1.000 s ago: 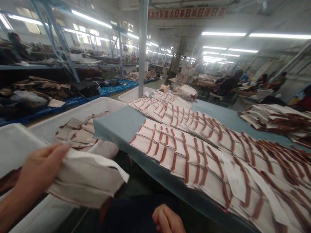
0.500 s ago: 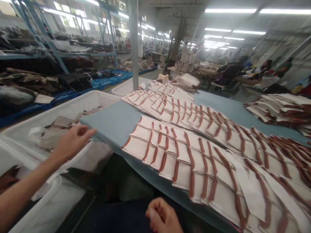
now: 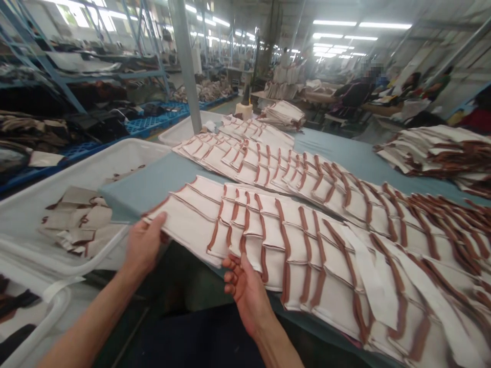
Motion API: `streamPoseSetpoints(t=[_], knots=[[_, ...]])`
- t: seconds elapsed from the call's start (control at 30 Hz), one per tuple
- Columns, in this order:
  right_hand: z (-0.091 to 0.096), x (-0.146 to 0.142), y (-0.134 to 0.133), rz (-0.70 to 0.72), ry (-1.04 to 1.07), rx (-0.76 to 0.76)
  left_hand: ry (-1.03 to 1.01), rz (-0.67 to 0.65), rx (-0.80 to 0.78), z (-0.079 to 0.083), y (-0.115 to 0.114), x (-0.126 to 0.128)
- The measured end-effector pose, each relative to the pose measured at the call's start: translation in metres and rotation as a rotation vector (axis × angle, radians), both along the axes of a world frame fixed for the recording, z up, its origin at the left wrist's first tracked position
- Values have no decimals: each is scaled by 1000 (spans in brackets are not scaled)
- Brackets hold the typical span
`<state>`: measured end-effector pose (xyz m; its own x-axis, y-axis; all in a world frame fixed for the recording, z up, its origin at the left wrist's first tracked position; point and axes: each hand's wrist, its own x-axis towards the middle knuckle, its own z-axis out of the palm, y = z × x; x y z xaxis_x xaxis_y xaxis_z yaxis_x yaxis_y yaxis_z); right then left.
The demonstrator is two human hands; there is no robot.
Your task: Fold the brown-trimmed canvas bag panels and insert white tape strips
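Currently the left hand (image 3: 148,243) pinches the near corner of a cloth panel (image 3: 187,217) at the left end of the front row (image 3: 295,271) on the table (image 3: 134,176). Its brown-trimmed end points left, toward the bin (image 3: 126,153); ridged seams follow the row, its full long axis unclear. It looks flat, off-white. The right hand (image 3: 245,289) curls loosely by the near edge; I cannot tell whether it grips.

"What is the blue-grey worktop (image 3: 132,183) carrying?"
"Brown-edged cream panels (image 3: 274,266) are lying across it, overlapping, in a front row (image 3: 307,240) and a back row (image 3: 282,171)."
"And on the right?"
"A loose pile (image 3: 433,156) is apparently resting there too."
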<state>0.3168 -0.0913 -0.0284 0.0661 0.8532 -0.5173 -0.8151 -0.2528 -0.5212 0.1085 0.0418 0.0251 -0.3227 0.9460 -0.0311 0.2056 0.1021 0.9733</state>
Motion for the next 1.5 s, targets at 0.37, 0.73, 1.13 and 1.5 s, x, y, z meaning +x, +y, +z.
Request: streamPoseSetpoints(t=[0.37, 0.73, 1.13, 1.5], knots=[[34, -50, -59, 73, -1204, 596, 268, 85, 181, 84, -138, -30], [77, -32, -117, -105, -1758, 1259, 379, -321, 375, 72, -271, -3], [89, 20, -188, 196, -1959, 1220, 319, -258, 290, 0, -304, -6], [85, 24, -213, 397, -1979, 1072, 219, -630, 136, 39, -320, 6]])
